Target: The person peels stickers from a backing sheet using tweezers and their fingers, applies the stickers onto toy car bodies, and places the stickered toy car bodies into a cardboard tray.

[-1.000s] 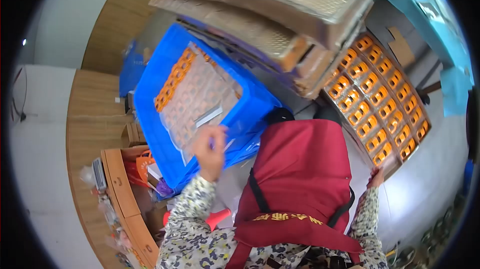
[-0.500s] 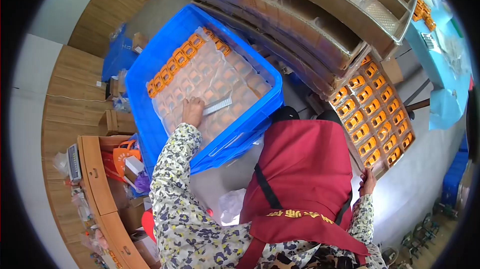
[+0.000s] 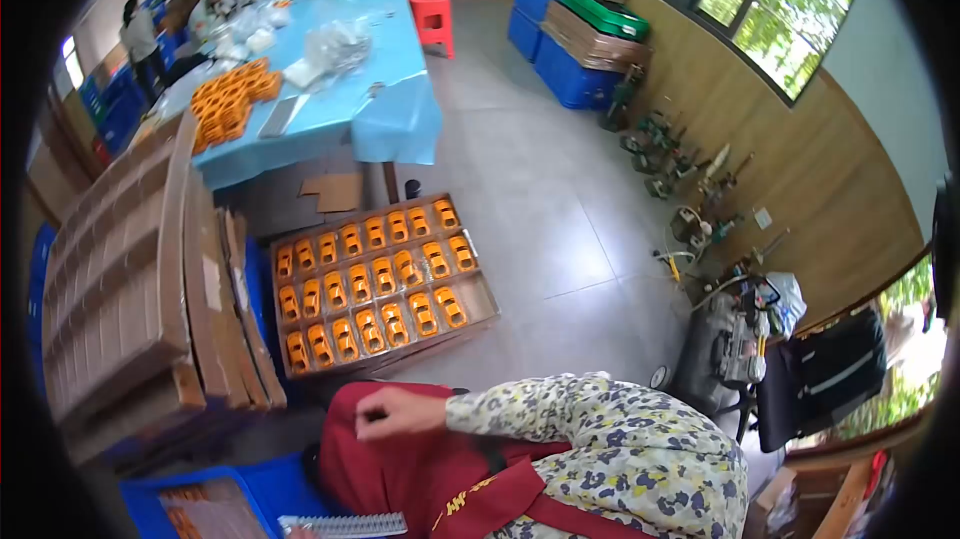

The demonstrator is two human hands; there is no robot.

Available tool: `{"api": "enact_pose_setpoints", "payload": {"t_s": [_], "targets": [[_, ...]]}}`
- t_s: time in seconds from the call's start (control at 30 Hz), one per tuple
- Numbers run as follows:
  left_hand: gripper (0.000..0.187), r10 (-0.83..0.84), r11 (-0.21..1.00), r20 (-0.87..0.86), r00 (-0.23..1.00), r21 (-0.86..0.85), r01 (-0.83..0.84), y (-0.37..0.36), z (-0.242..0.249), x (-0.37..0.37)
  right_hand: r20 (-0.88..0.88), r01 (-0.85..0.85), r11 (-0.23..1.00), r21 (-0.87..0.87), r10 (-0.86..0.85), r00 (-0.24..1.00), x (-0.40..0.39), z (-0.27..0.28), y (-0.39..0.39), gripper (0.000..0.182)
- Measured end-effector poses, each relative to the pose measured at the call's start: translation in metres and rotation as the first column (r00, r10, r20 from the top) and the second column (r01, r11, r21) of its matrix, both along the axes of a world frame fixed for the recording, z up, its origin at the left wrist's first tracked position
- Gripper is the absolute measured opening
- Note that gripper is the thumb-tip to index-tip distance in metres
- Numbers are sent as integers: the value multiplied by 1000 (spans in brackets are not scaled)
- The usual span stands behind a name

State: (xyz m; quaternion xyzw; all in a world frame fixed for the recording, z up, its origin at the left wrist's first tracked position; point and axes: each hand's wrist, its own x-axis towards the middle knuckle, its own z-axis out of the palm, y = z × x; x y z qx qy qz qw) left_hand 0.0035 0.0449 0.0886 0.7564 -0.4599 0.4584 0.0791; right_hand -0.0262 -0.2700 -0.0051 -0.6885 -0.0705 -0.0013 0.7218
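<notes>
My right hand (image 3: 400,412), slightly blurred, hovers over my dark red apron (image 3: 375,464) with its fingers curled and nothing visible in them. At the bottom edge a sliver of my left hand (image 3: 302,532) shows at the end of a white ribbed strip (image 3: 345,525). It appears to grip the strip; most of that hand is out of frame. The strip reaches across the rim of a blue crate (image 3: 265,489) towards the apron. Ahead of my right hand, orange toy cars (image 3: 383,277) stand in rows in a divided cardboard tray (image 3: 478,311) on the floor.
Stacked divided cardboard trays (image 3: 120,269) stand at left. Beyond them is a blue-covered table (image 3: 395,104) with more orange cars (image 3: 232,99) and plastic bags. People are near its far end. Red stools (image 3: 432,21), blue crates (image 3: 575,74) and machines (image 3: 740,339) stand farther right.
The view has swung right, from the blue crate to the tray of cars. My right hand has left the tray's edge and is over the apron. The strip now crosses the crate's rim.
</notes>
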Motion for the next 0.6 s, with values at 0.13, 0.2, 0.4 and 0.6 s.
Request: {"api": "enact_pose_setpoints", "payload": {"t_s": [0.13, 0.2, 0.4, 0.6], "targets": [[12, -188, 974, -190, 964, 91, 208, -44, -71, 2, 55, -157, 985, 76, 153, 987, -17, 18, 13, 28], [11, -268, 962, -163, 950, 14, 273, -74, -72, -5, 46, -207, 971, -121, 214, 976, -26, 16, 6, 33], [18, -177, 980, -334, 926, 25, 196, -104, -60, -28, -32, -181, 983, 42, 182, 983, -39, 0, 0, 23], [21, -533, 481, -648, 544, -761, -435, -139, -44, -45, -232, -184, 979, 90, 200, 952, -32, 11, 5, 18]]}}
